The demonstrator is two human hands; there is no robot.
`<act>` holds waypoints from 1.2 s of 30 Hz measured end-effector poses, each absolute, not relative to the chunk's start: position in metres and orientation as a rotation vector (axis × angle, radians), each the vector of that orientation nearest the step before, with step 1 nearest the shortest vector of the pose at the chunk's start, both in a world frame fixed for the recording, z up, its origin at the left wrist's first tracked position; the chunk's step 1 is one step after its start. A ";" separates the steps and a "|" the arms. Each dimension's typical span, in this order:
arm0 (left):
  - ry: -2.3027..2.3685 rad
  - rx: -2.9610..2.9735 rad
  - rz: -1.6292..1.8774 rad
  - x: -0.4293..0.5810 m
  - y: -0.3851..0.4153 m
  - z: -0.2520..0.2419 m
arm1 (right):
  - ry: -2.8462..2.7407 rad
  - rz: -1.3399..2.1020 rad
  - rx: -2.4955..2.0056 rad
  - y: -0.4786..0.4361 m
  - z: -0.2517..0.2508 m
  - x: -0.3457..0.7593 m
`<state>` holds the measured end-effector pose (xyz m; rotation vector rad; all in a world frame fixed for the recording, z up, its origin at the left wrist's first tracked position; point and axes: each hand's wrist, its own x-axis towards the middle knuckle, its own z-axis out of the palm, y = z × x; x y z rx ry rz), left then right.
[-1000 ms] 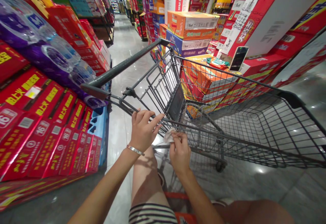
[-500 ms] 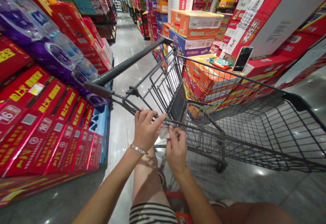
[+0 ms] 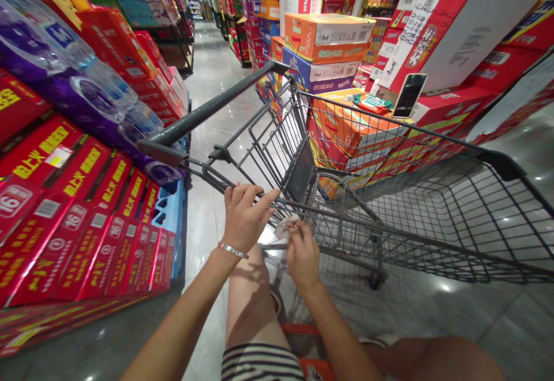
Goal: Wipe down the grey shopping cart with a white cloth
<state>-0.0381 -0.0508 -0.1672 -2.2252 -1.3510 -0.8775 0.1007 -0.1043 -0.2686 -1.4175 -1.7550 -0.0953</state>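
A dark grey wire shopping cart (image 3: 433, 193) stands sideways before me, its basket stretching to the right. My left hand (image 3: 246, 213), with a silver bracelet at the wrist, is closed over the near top rail of the cart close to the handle end. Just right of it and slightly lower, my right hand (image 3: 302, 249) pinches a crumpled whitish wipe (image 3: 285, 227) beside the wire side. Whether the wipe touches the wires I cannot tell. The cart's push bar (image 3: 216, 104) slants away at the upper left, with neither hand on it.
Red drink cartons (image 3: 86, 213) and purple-wrapped bottles (image 3: 95, 98) are stacked at left. Beyond the cart stand orange boxes (image 3: 331, 37) and red cartons, with a propped smartphone (image 3: 409, 96) and a green-and-orange packet (image 3: 372, 103) on top. A tiled aisle (image 3: 216, 75) runs back.
My right hand has drawn slightly down and away from the rail with the wipe, and more of the wipe shows. My left hand keeps its place on the rail.
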 end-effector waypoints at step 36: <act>-1.496 -2.089 -0.956 -0.019 -0.061 -0.178 | -1.636 -0.141 -1.385 -0.108 -0.248 0.111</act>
